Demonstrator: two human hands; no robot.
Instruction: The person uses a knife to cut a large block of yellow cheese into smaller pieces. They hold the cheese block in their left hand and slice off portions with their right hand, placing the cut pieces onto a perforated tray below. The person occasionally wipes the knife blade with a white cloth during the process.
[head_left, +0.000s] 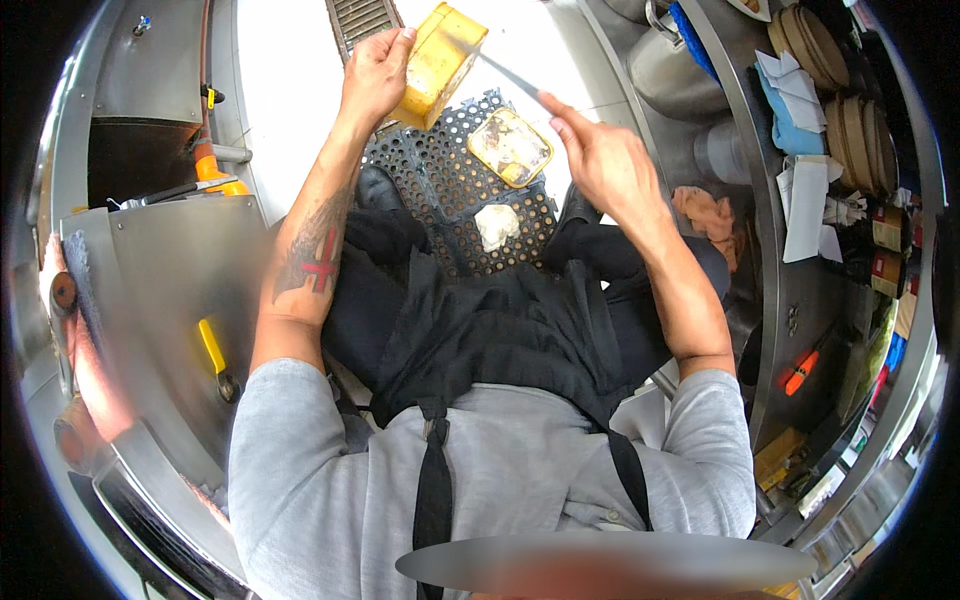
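Note:
My left hand (377, 75) grips a yellow, rectangular plastic-looking tub (441, 64) by its near left side, tilted above the floor. In my right hand (607, 154) is a narrow, blurred metal blade, probably a knife (510, 73), with the forefinger stretched along it. The blade's far end overlaps the tub's upper face; blur hides whether it touches. Below the tub, a yellow-rimmed rectangular lid or shallow tray (511, 146) with whitish and brown residue lies on a black perforated rubber mat (454, 176). A crumpled white cloth or paper (497, 226) rests closer to my knees.
A floor drain grate (365, 21) lies beyond my left hand. To the left are steel cabinets with a yellow-handled valve (213, 346). Steel shelving at right holds a large pot (671, 67), an orange cloth (706, 217), folded papers (808, 199) and stacked brown round items (862, 142).

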